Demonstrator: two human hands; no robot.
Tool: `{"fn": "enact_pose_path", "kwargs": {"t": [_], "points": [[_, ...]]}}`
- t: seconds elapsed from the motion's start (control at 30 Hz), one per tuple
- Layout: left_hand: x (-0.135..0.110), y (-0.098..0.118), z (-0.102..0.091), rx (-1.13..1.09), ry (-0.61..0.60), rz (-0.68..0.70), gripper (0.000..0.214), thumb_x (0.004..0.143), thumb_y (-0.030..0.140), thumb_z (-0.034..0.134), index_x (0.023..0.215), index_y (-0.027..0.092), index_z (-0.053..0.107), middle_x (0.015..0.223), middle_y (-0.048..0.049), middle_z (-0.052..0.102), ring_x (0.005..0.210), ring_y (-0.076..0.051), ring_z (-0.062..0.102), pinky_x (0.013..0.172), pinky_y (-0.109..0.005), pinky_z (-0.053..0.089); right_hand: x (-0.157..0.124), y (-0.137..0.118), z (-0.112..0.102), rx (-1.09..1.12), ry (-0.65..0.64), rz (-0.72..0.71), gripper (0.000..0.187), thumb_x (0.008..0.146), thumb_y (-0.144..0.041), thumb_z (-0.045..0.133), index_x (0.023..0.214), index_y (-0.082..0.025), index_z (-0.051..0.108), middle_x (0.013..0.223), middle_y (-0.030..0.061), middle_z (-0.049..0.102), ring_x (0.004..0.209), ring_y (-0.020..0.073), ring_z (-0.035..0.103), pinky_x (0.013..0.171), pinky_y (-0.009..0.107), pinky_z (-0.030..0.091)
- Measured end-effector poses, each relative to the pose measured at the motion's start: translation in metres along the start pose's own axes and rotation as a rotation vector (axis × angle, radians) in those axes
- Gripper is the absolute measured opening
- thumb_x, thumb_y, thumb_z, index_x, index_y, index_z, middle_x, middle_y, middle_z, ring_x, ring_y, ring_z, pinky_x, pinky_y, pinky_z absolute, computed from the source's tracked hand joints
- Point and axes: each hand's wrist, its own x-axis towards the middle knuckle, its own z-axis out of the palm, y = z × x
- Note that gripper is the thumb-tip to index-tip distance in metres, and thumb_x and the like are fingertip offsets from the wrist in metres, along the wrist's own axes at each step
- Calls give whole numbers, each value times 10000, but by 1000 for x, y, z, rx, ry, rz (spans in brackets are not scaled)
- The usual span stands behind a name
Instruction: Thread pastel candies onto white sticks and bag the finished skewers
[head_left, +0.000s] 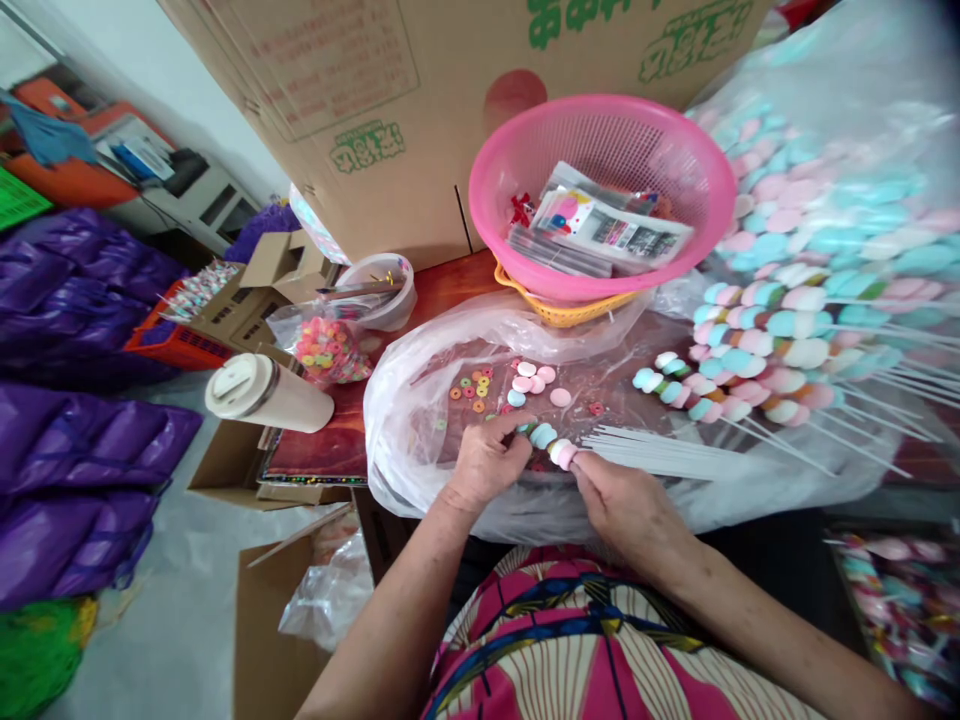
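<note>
Candy skewer (553, 446): held between the person's two hands, on the person's side of the pink basket (600, 112); a blue piece and a pink-and-white piece show, with a little green at the left end. The stick is mostly hidden.
Purple bundles (97, 430): stacked well to the left of the pink basket, off the desk (311, 455).
White tumbler (270, 392): lidded, left of the pink basket, at the desk's left end.
Bag of candy rings (326, 350): left of the pink basket, just beside a white bowl (409, 295).
Loose rings (479, 406): orange, yellow and green, on clear plastic (401, 415) to the front left of the pink basket.
Left hand (484, 465): in front of the pink basket, fingers pinched on the skewer's left end.
Loose discs (537, 385): pink, white and blue, just in front of the pink basket.
Right hand (630, 510): in front of the pink basket, fingers closed on the pink end of the skewer.
White sticks (660, 453): fanned in front of the pink basket, near the right hand.
Loaded skewers (757, 345): piled to the front right of the pink basket, in pastel colours.
Large clear bag (847, 180): right of the pink basket, with pastel pieces showing through.
</note>
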Motion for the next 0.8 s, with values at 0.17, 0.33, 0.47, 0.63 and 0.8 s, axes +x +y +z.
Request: {"fn": "enact_pose_path", "kwargs": {"t": [0.17,0.33,0.47,0.63,0.8], "points": [[24,8,-8,62,129,-173,403,823,243,511,1223,198,531,687,17,643,605,-133,577,637,-241,459,-1,13,-4,158,125,80,315,903,-322,332,814,-195,607,575,28,602,502,160,544,520,252,332],[46,18,-5,454,45,-295,125,773,256,585,824,178,669,735,-67,667,745,-226,624,717,-324,457,-6,16,-10,256,128,110,319,888,-374,338,698,-216,539,515,-1,529,454,142,471,490,240,342],[38,18,-1,424,77,-244,147,784,195,556,873,206,672,783,-39,687,747,-193,629,725,-292,461,-5,15,-12,249,103,121,317,881,-380,330,712,-216,542,521,0,528,466,146,475,496,244,340],[31,11,-1,538,23,-166,188,759,193,583,920,218,679,958,-70,668,842,-215,621,743,-305,466,-5,16,-9,223,79,133,330,881,-379,318,733,-211,561,545,16,549,489,158,495,516,255,339],[31,9,3,315,148,-228,132,686,196,620,803,197,681,645,12,634,585,-130,562,622,-241,451,-8,18,-9,192,19,159,312,881,-362,319,730,-218,551,547,13,542,494,162,499,521,254,337]]}}
